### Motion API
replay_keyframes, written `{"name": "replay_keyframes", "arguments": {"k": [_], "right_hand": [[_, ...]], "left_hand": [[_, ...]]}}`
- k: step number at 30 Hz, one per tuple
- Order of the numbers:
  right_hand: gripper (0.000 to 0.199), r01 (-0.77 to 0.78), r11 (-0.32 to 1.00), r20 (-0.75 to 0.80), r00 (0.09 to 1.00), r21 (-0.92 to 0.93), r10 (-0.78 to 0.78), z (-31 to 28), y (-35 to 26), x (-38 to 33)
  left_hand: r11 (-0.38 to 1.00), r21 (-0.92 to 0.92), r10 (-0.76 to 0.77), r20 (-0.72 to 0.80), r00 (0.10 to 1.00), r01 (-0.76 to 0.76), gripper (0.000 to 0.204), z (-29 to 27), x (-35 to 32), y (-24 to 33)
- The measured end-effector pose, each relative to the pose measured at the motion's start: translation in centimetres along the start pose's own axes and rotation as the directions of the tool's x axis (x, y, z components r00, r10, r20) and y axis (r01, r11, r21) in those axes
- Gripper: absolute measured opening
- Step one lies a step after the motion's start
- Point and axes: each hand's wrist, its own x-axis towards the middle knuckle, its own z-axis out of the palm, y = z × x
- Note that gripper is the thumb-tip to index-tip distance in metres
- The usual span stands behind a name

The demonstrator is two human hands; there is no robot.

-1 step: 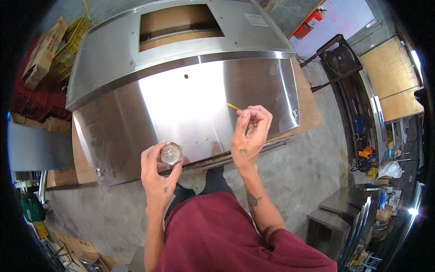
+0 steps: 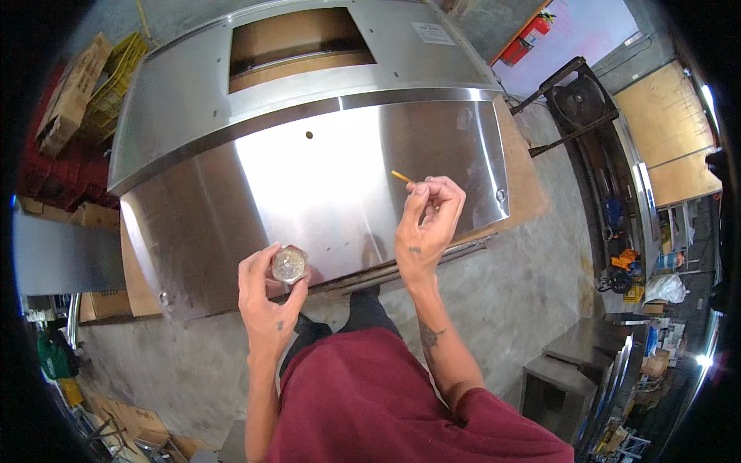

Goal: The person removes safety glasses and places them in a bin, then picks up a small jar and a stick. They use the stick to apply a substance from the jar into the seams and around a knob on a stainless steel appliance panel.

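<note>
a small round jar [image 2: 289, 264] is gripped in the left hand [image 2: 266, 297] above a steel panel [image 2: 324, 193]; a thin stick [image 2: 402, 177] is pinched in the right hand [image 2: 428, 224]; dabbing seems under way, steadiness likely needed

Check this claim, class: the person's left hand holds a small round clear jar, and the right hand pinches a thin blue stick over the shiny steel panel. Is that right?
One detail is wrong. The head view shows the thin stick in the right hand is orange, not blue. The left hand does hold the small round clear jar, over the shiny steel panel.
</note>
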Motion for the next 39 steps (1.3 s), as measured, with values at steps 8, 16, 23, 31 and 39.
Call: {"name": "replay_keyframes", "arguments": {"k": [8,16,23,31,39], "right_hand": [[0.013,-0.047,0.999,-0.069,0.996,0.010,0.048,2.0,14.6,11.5],[0.015,-0.035,0.999,0.005,0.999,0.036,0.034,5.6,18.9,15.2],[0.017,-0.041,0.999,0.019,0.999,-0.010,0.041,6.7,20.4,15.3],[0.016,0.093,0.987,0.011,0.996,-0.132,-0.092,6.9,20.5,15.4],[0.017,0.152,0.977,-0.009,0.988,-0.150,-0.155,7.2,20.6,15.4]], "left_hand": [[0.985,0.007,-0.172,-0.015,0.985,0.172,0.064,8.8,4.6,5.5],[0.970,0.011,-0.243,0.007,0.970,0.243,0.063,13.0,7.1,7.7],[0.972,0.050,-0.225,-0.059,0.973,0.228,0.062,13.7,8.4,7.5],[0.968,0.058,-0.241,-0.052,0.969,0.244,0.064,13.0,8.0,6.7],[0.962,0.083,-0.257,-0.047,0.965,0.260,0.063,12.1,7.5,6.5]]}}
